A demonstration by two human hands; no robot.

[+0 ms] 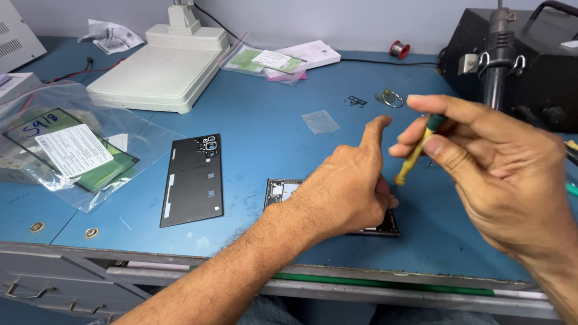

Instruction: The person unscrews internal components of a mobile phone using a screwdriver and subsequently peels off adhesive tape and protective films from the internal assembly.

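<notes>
An opened phone (283,191) lies flat on the blue bench mat, mostly covered by my left hand (346,186), which presses down on it with the index finger raised. My right hand (500,162) hovers just right of it, fingers closed around a small yellow and green screwdriver (415,153) whose tip points down toward the phone's right end. The phone's black back cover (192,179) lies by itself to the left, inner side up.
A clear bag (72,150) with a packaged part sits at the far left. A white microscope base (162,66) stands behind. A black soldering station (518,54) fills the back right. A small clear film (320,121), a ring (392,98) and packets (283,60) lie on the mat.
</notes>
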